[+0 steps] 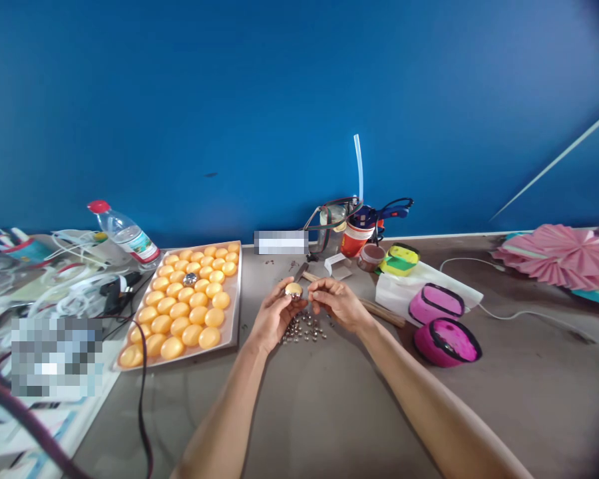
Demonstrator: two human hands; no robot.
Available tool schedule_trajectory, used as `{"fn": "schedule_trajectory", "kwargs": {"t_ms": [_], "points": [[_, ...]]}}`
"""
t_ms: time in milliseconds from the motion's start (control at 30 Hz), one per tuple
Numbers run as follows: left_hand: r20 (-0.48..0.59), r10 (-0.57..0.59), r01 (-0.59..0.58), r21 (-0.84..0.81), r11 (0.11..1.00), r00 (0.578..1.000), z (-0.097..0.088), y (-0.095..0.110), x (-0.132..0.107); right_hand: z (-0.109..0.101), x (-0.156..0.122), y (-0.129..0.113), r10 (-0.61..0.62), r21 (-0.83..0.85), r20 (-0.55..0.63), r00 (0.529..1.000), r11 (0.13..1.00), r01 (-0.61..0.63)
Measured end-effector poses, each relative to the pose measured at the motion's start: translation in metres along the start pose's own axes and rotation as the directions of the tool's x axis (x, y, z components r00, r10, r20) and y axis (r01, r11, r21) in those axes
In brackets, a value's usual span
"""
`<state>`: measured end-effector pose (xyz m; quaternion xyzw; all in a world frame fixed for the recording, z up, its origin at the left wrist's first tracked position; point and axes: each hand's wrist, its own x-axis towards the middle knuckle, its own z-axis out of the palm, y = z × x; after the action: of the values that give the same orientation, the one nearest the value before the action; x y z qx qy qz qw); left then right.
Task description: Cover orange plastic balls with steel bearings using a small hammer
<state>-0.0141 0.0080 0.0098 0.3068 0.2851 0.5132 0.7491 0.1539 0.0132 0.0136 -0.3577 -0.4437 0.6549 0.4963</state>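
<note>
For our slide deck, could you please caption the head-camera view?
Left hand holds a yellow ball, right hand beside it, above metal beads, near a tray of balls.

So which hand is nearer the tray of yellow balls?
Left. The left hand sits just right of the tray, holding a yellow ball; the right hand is farther right, past the left.

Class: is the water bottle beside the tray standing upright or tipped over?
Tipped over: the water bottle lies slanted, red cap toward the upper left, base near the tray.
</note>
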Motion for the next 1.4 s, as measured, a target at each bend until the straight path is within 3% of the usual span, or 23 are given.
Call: {"fn": "schedule_trajectory", "kwargs": {"t_ms": [300,700,1400], "points": [[0.007,-0.015,0.015,0.04,0.999,1.0,0.002,0.0,-0.002,0.011,-0.001,0.0,-0.087,-0.237,-0.029,0.996,0.968,0.078],[0.016,-0.011,0.01,0.061,0.998,1.0,-0.001,-0.004,0.0,0.008,0.003,0.01,-0.078,-0.236,-0.055,0.995,0.97,0.063],[0.001,-0.009,0.009,0.087,0.996,1.0,0.004,-0.004,-0.004,0.008,0.001,0.009,-0.052,-0.205,-0.05,0.997,0.978,0.041]]}}
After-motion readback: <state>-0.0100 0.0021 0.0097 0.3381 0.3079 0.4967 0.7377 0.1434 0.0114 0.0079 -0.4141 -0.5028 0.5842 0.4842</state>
